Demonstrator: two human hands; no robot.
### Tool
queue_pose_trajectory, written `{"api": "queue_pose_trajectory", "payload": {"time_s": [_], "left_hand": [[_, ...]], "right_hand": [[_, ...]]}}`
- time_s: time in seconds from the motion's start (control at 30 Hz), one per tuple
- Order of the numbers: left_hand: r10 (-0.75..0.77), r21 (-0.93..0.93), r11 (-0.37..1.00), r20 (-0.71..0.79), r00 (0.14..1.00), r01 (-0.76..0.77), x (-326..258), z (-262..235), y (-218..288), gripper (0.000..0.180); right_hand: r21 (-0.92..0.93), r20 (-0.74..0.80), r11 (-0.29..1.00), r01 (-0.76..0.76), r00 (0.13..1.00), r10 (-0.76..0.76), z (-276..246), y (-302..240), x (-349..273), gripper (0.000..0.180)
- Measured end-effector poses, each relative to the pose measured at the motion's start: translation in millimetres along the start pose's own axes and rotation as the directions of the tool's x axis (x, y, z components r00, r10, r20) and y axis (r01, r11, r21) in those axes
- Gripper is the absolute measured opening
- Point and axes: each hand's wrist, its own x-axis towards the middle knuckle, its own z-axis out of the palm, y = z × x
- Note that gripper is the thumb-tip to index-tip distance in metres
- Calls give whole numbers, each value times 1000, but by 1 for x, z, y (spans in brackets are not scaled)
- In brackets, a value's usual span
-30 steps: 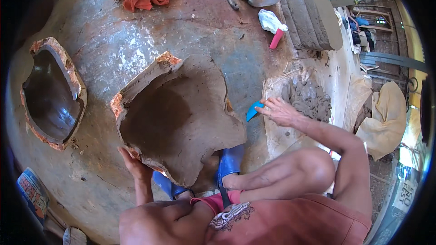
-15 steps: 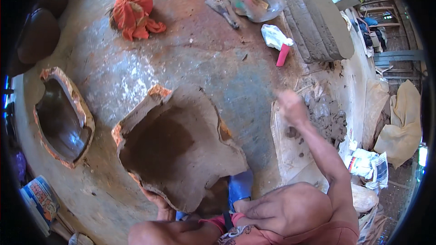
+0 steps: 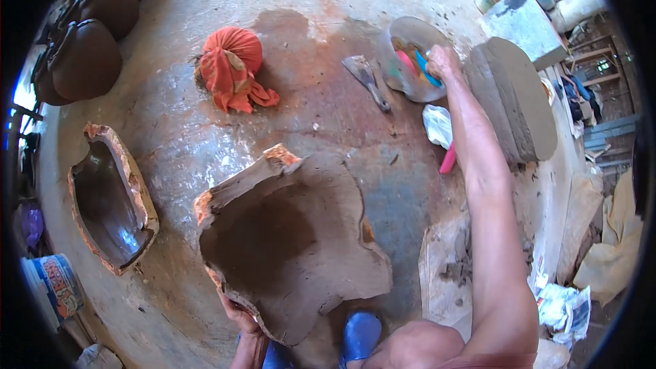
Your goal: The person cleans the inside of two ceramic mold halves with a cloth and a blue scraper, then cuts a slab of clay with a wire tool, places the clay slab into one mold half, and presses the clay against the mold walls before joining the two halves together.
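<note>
A big, rough-edged clay shell (image 3: 345,215) with orange-brown broken rims, its hollow lined with grey clay, leans in front of me. My left hand (image 3: 247,319) is closed around its lower left edge, fingers partly hidden beneath. At the far right, my right hand (image 3: 444,63) reaches over a translucent plastic bowl (image 3: 400,80). Its fingers are closed on a flat blue strip (image 3: 428,71) that slants down into the bowl. A pink piece (image 3: 406,61) lies in the bowl beside it.
Nearby are a flat scraper (image 3: 367,82), a white plastic bag (image 3: 438,125), a pink stick (image 3: 448,160) and a grey clay block (image 3: 512,96). An orange cloth bundle (image 3: 234,65) and a second shell (image 3: 108,205) lie leftward. Dark pots (image 3: 85,65) line the far left.
My right hand has moved from above the clay scraps on the sheet, forward to the bowl, and now holds the blue strip. My left hand still grips the shell's edge. The view has shifted.
</note>
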Motion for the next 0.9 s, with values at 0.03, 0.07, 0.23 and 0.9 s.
{"api": "queue_pose_trajectory", "payload": {"time_s": [0.03, 0.07, 0.23, 0.9], "left_hand": [[-59, -6, 998, -8, 998, 59, 5, -5, 0, 68], [-121, -16, 993, -16, 993, 120, 9, -9, 2, 69], [33, 169, 985, -89, 995, -18, 9, 5, 0, 69], [-104, 31, 993, -200, 974, 112, -2, 4, -35, 48]], "right_hand": [[-24, 10, 1000, -17, 1000, 18, 4, -15, -5, 29], [-51, 22, 998, -33, 999, 35, 8, -33, -8, 30], [-24, 89, 997, -80, 993, 82, 19, -27, 6, 34], [494, -635, 476, 728, 676, -375, -69, -206, -397, 37]]}}
